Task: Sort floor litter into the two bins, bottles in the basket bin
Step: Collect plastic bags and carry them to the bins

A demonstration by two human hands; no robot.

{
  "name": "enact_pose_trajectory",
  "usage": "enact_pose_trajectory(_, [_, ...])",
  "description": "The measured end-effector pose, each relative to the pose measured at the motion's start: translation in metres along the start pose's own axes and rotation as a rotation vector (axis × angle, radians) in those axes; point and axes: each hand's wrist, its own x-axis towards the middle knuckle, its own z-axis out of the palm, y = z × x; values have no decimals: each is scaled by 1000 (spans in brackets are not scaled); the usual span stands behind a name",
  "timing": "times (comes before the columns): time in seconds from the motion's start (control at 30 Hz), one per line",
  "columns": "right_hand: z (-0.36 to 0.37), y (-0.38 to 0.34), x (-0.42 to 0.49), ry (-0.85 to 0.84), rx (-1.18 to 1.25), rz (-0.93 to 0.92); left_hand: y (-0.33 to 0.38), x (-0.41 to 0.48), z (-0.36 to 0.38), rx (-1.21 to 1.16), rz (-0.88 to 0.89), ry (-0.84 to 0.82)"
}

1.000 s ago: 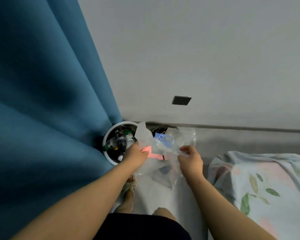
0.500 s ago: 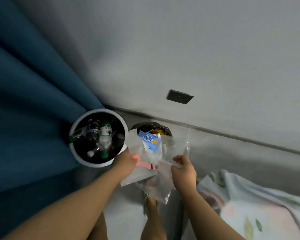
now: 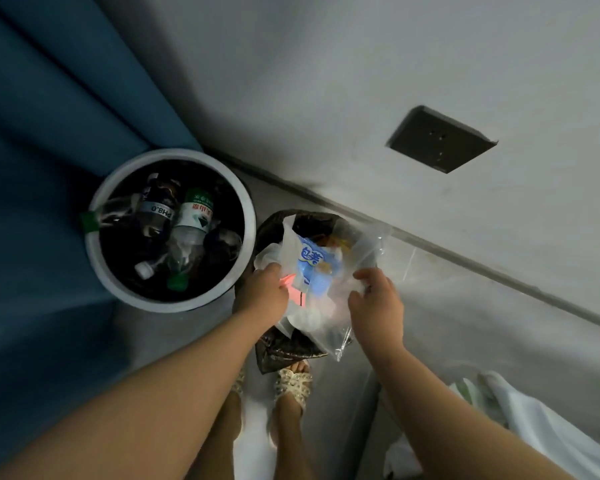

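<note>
Gripping a clear bag of wrappers, the left hand and right hand are holding it over the black-lined bin, bottles filling the round bin at ten o'clock.

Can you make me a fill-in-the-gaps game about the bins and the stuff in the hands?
1. The round white-rimmed bin beside the blue curtain holds plastic ____.
2. The left hand and right hand grip a bundle of clear plastic wrappers over the second bin, which is lined with a dark plastic ____.
3. The printed wrapper inside the bundle is coloured ____.
4. The dark rectangular socket plate is fixed to the grey ____.

Missing words: bottles, bag, blue, wall.
</note>
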Motion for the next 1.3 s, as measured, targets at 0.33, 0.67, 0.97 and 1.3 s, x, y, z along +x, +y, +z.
enact_pose_trajectory(0.33, [36,22,37,-43,-25,-13,-7,36,29,36,36,36])
enact_pose_trajectory(0.67, [74,26,62,-44,-253,-182,-14,71,62,382,161,189])
enact_pose_trajectory(0.97, [79,33,55,30,-150,-117,-42,51,63,194,522,544])
enact_pose_trajectory(1.3, [64,18,24,115,-91,-321,-49,42,48,455,677,511])
